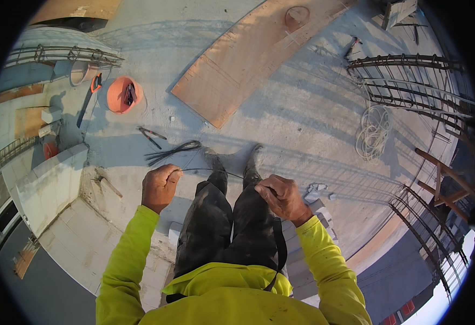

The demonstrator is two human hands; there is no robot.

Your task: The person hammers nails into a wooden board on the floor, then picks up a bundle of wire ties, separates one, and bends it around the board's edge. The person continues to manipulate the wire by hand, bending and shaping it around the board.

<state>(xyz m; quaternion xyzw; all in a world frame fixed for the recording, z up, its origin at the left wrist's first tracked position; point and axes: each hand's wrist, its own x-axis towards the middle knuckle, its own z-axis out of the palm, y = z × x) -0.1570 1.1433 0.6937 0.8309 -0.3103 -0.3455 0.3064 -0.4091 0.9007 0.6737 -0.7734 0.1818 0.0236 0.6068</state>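
While a thin wire (198,169) is stretched mid-frame, it is pinched by the left hand (161,187) and right hand (284,197), both curled. A wire bundle (178,149) is seen just above.

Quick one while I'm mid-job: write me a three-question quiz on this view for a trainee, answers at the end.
1. True or false: the orange-handled saw is to the left of the orange bucket.
2. Where is the coil of pale line?
A) Left of the left hand
B) Between the two hands
C) Farther right than the right hand
3. Short answer: what does the left hand pinch, running toward the right hand?

Key:
1. True.
2. C.
3. A thin dark strand.
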